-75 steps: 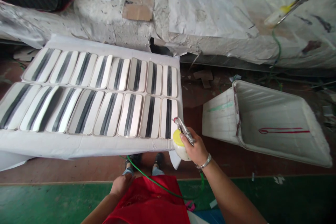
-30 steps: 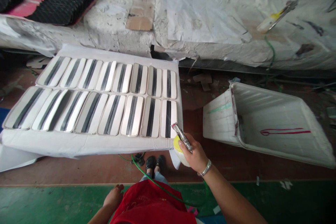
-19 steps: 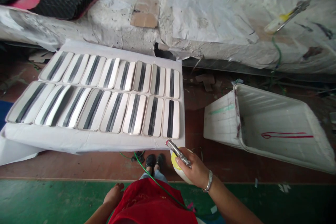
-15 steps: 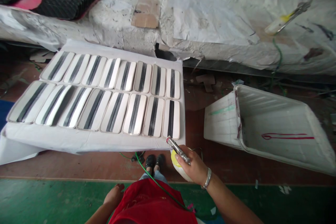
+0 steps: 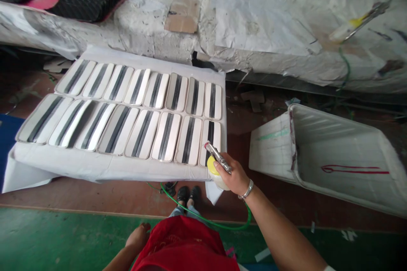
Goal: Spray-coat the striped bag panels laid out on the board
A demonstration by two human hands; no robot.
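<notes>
Gripping the spray gun [image 5: 220,159], the right hand [image 5: 238,176] is by the near right corner of the table [image 5: 127,168], at the panel [image 5: 216,136] with blackest stripe [image 5: 210,131], perhaps done, while greyer-striped panels [image 5: 188,140] maybe remain; left hand [image 5: 137,236] grip unclear.

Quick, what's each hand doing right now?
Left hand: beside the red cloth garment, nothing visibly held; open or closed unclear.
Right hand: closed around a silver metal spray gun with a yellow-lidded whitish cup.

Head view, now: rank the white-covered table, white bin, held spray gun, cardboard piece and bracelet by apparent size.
Largest to smallest:
1. White-covered table
2. White bin
3. Cardboard piece and held spray gun: unranked; the right hand hides part of the gun
4. Bracelet
</notes>
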